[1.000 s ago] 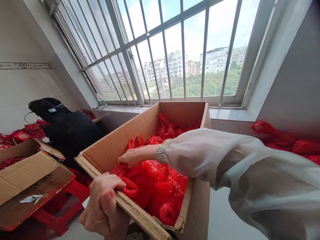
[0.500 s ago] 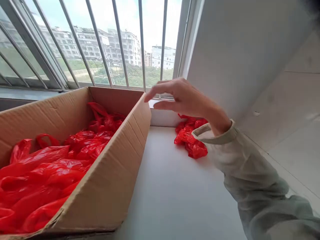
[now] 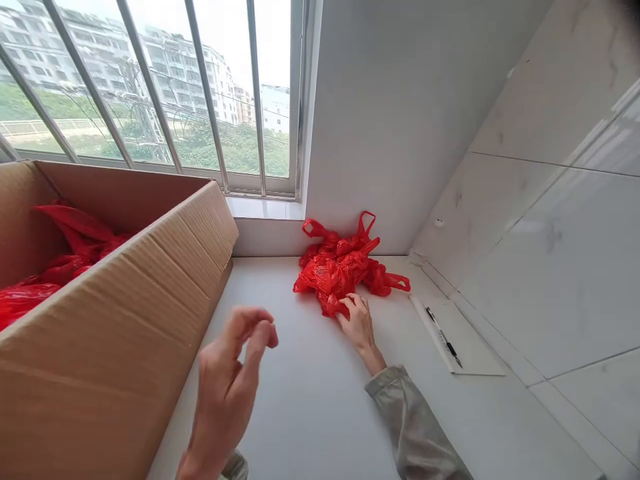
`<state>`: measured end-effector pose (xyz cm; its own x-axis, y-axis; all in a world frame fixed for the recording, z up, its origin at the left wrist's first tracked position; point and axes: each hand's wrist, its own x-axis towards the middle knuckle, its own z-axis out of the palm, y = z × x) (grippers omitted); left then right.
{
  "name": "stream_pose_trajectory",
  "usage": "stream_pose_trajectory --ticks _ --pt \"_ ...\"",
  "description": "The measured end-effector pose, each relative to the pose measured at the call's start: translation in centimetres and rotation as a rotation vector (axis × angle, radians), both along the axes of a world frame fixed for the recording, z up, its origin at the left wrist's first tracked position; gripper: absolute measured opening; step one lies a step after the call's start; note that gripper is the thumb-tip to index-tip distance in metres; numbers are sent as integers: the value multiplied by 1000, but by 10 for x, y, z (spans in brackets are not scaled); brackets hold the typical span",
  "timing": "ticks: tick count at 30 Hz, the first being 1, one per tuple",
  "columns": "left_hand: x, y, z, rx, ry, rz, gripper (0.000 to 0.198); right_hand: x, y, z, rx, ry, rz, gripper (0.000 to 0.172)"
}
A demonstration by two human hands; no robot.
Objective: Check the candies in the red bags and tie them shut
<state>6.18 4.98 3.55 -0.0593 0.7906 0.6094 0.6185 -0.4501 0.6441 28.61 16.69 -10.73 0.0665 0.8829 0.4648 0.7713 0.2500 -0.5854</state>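
Observation:
My right hand (image 3: 356, 321) reaches out across the white counter (image 3: 310, 400) and its fingers close on the near edge of a heap of red plastic bags (image 3: 345, 267) in the corner under the window. My left hand (image 3: 230, 387) is raised in the air close to me, beside the big cardboard box (image 3: 130, 320). Its fingers are loosely curled and apart, holding nothing. The box stands on the left and has more red bags (image 3: 65, 247) inside.
A white pad with a pen (image 3: 443, 337) on it lies by the tiled wall at right. A barred window (image 3: 150, 100) runs behind the box. The grey wall meets the counter behind the bag heap.
My view has swung right. My left hand has let go of the box rim and is in the air. My right hand came out of the box and went down onto the corner heap.

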Motion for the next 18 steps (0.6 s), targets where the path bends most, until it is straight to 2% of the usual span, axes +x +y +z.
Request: stream_pose_trajectory --ticks 2,3,7,9,11,14,18 --pt "13 27 -10 -138 165 -185 11 -12 -2 -11 30 12 91 25" --pt "17 39 -18 -120 243 -238 14 -16 -4 -15 45 25 157 28" --pt "23 80 -64 -126 595 -295 47 -22 -9 -24 54 164 360 28" --pt "23 92 -86 -119 668 -298 58 -20 -11 -22 19 313 397 27" --pt "23 99 -100 -96 694 -280 62 -16 -13 -16 -47 484 413 26" --pt "23 101 -103 -94 681 -267 56 -10 -14 -4 -161 671 413 25" --pt "16 101 -89 -201 621 -230 31 -9 -6 12 -212 658 372 25"
